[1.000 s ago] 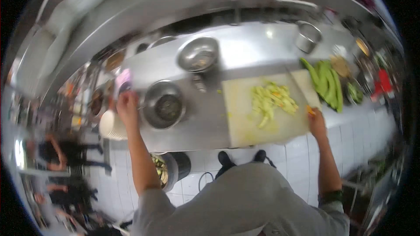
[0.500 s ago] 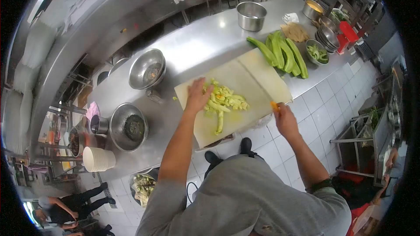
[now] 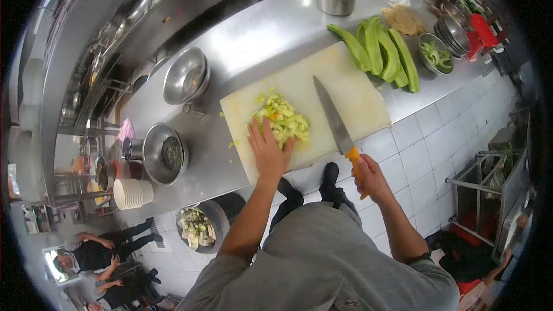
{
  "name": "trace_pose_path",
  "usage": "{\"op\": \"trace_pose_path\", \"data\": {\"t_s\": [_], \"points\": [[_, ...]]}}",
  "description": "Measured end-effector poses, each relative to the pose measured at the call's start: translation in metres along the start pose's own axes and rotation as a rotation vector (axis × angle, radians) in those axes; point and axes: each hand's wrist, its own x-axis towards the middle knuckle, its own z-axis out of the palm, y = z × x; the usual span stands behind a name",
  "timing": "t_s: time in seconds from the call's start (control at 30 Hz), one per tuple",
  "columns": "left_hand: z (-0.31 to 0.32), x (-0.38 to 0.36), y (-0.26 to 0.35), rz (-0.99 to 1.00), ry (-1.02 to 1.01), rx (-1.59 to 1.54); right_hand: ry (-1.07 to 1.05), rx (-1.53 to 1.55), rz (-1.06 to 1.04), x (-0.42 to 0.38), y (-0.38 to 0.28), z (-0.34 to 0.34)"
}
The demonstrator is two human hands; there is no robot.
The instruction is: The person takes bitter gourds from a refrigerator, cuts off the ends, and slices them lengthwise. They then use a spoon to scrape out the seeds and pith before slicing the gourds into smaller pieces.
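Note:
My left hand [image 3: 268,147] lies with its fingers spread on the near edge of a heap of pale green vegetable scraps [image 3: 280,112], which has some orange bits in it. The heap rests on a white cutting board [image 3: 331,80]. In my right hand [image 3: 371,178] is a kitchen knife [image 3: 340,124], held by its orange handle. Its blade points away from me, over the board, to the right of the heap. Long curved green pieces of a gourd-like vegetable [image 3: 373,46] lie side by side beyond the board's far right corner.
Metal bowls [image 3: 154,152] and a stack of white tubs [image 3: 131,194] stand left on the steel counter [image 3: 247,37]. A pot [image 3: 334,3] stands at the back, a bowl of green slices [image 3: 436,55] on the right. Below is a bin of scraps [image 3: 197,230]. Other people [image 3: 98,250] are at lower left.
My left hand has moved down and right, gathering the spread scraps into a tighter heap. The knife blade has swung across the board into plain view. The whole view has shifted slightly.

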Motion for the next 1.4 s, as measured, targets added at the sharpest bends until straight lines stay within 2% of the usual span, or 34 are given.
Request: {"op": "trace_pose_path", "data": {"t_s": [0.03,0.1,0.13,0.23,0.33,0.43,0.53,0.67,0.8,0.93,1.0,1.03,1.1,1.13,1.17,1.27,1.3,1.37,1.4], "points": [[0.009,0.007,-0.005,0.003,0.069,-0.065,-0.026,0.024,-0.009,0.004,0.011,0.002],[0.005,0.021,0.005,-0.059,0.072,-0.066,-0.027,0.048,0.013,0.006,0.018,0.018],[0.0,0.029,0.012,-0.087,0.073,-0.064,-0.117,-0.016,-0.027,0.01,0.02,0.024],[-0.004,0.048,0.052,-0.119,-0.081,0.13,-0.185,0.011,0.032,0.019,0.035,0.056],[0.012,0.047,0.051,-0.13,0.0,0.183,-0.273,0.033,0.038,0.024,0.046,0.076],[0.031,0.049,0.026,-0.114,0.113,0.015,-0.304,0.057,-0.004,0.024,0.045,0.088],[0.028,0.065,0.029,-0.064,0.281,-0.09,-0.268,0.057,-0.08,0.027,0.038,0.095],[-0.028,0.095,0.056,0.037,0.416,-0.21,-0.241,0.066,-0.181,0.008,0.002,0.112],[-0.133,0.096,0.045,0.096,0.619,-0.231,-0.269,-0.052,-0.316,-0.026,-0.03,0.163],[-0.248,0.041,-0.022,-0.018,0.847,-0.075,-0.57,-0.179,-0.327,-0.059,-0.036,0.247],[-0.296,-0.002,-0.067,-0.153,0.939,0.029,-0.738,-0.26,-0.301,-0.066,-0.031,0.293],[-0.317,-0.025,-0.086,-0.208,0.973,0.064,-0.778,-0.254,-0.206,-0.072,-0.023,0.317],[-0.348,-0.077,-0.136,-0.266,1.058,0.201,-0.926,-0.435,-0.22,-0.079,-0.006,0.365],[-0.359,-0.105,-0.155,-0.365,1.079,0.226,-0.99,-0.52,-0.228,-0.084,0.003,0.388],[-0.369,-0.132,-0.174,-0.461,1.095,0.248,-1.03,-0.477,-0.141,-0.094,0.015,0.413],[-0.371,-0.209,-0.251,-0.685,1.189,0.201,-1.195,-0.715,-0.103,-0.094,0.051,0.476],[-0.365,-0.234,-0.281,-0.75,1.201,0.207,-1.185,-0.778,-0.076,-0.092,0.063,0.494],[-0.343,-0.287,-0.355,-0.916,1.166,0.21,-1.16,-0.901,-0.017,-0.091,0.084,0.515],[-0.329,-0.315,-0.397,-1.043,1.066,0.216,-1.135,-0.902,-0.023,-0.09,0.089,0.517]]}}
